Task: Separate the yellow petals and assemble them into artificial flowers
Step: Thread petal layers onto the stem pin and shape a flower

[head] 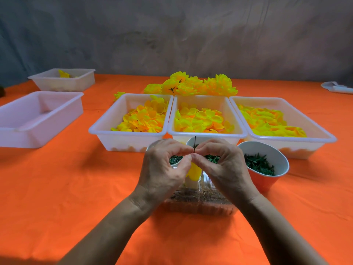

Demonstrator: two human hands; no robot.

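- your left hand and right hand meet in front of you, fingertips touching at the middle, above the orange tablecloth.
- both hands are curled and pinching: between thumbs and forefingers you hold a thin dark stem that stands upright and sticks up above your fingers.
- a yellow petal piece hangs just below the pinch, between your two palms; how it sits on the stem is hidden by your fingers.
- under your hands lies a clear plastic box with dark small bits inside.
- just behind your hands stand cups of green parts: one behind your left hand, one white cup behind the stem, and a red cup to the right, apart from your right hand.
- beyond the cups, three white trays sit side by side, touching: the left tray, the middle tray and the right tray, each holding loose yellow and orange petals.
- behind the trays a heap of finished yellow flowers lies on the cloth.
- far left, a white tray sits nearer you, and another white tray behind it holds a little yellow.
- a grey wall closes the back.
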